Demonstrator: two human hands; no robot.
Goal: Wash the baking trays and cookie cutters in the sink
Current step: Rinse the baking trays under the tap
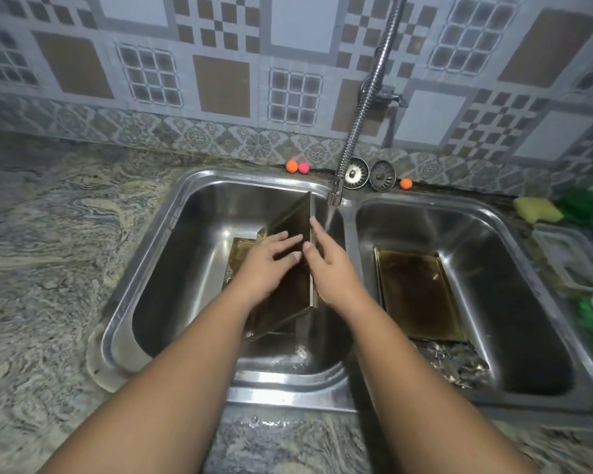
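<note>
A dark, golden-brown baking tray [290,217] stands tilted on its edge in the left sink basin [172,275], under water running from the tap [336,189]. My left hand [271,261] lies flat on the tray's inner face, fingers spread. My right hand [329,258] holds the tray's right rim, thumb on the inside. Another tray [240,248] lies partly hidden beneath it. A third tray [418,295] lies flat in the right basin [528,302], with a heap of metal cookie cutters [456,364] at its near end.
Two sink strainers [370,174] and small orange and pink balls [297,167] rest on the back ledge. A yellow sponge [536,208], a green scrubber [581,205] and a clear container [572,258] sit on the right counter. Marbled counter [48,251] surrounds the sink.
</note>
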